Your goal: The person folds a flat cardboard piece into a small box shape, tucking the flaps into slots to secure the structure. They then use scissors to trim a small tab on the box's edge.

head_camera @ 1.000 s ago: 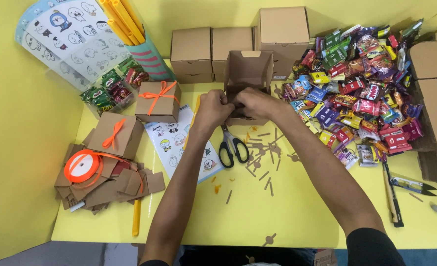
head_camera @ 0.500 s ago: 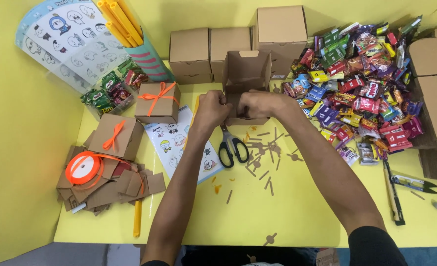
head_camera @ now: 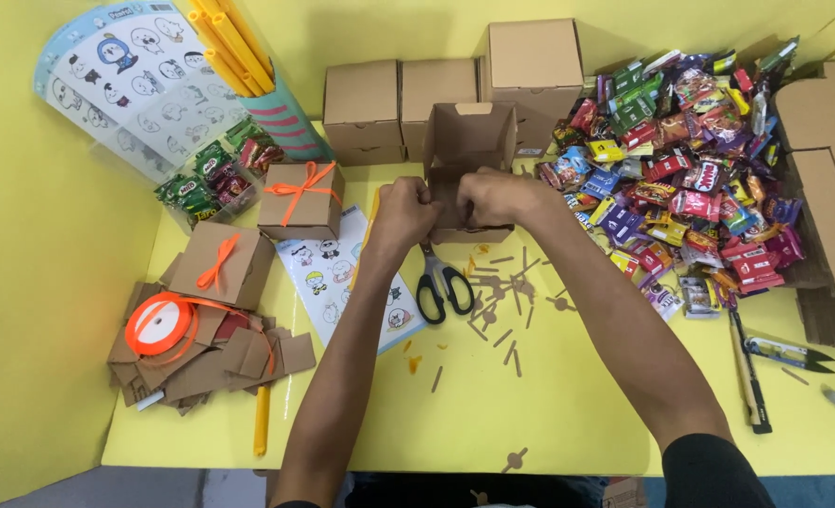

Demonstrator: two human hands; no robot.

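Both hands meet at the near side of a small open cardboard box [head_camera: 469,150] standing toward the back middle of the yellow worktop [head_camera: 568,414]. Left hand [head_camera: 403,214] has its grip closed, fingers pinching the box's front flap at the lower left corner. Right hand [head_camera: 493,196] also has its grip closed on the front wall, knuckles up, the two hands almost touching. Box lid flap stands upright behind them. Black-handled scissors [head_camera: 443,287] lie just in front of the hands, with cardboard scraps [head_camera: 507,301] scattered to their right. Three closed boxes [head_camera: 436,89] line the back wall behind the open one. A heap of wrapped sweets [head_camera: 690,179] fills the right side. Left of the hands: a sticker sheet [head_camera: 342,277], a closed box tied with an orange bow [head_camera: 300,198], another tied box [head_camera: 222,265], and an orange ribbon spool [head_camera: 159,323] resting on flat cardboard pieces. A dark hand tool [head_camera: 748,376] lies near the right edge.
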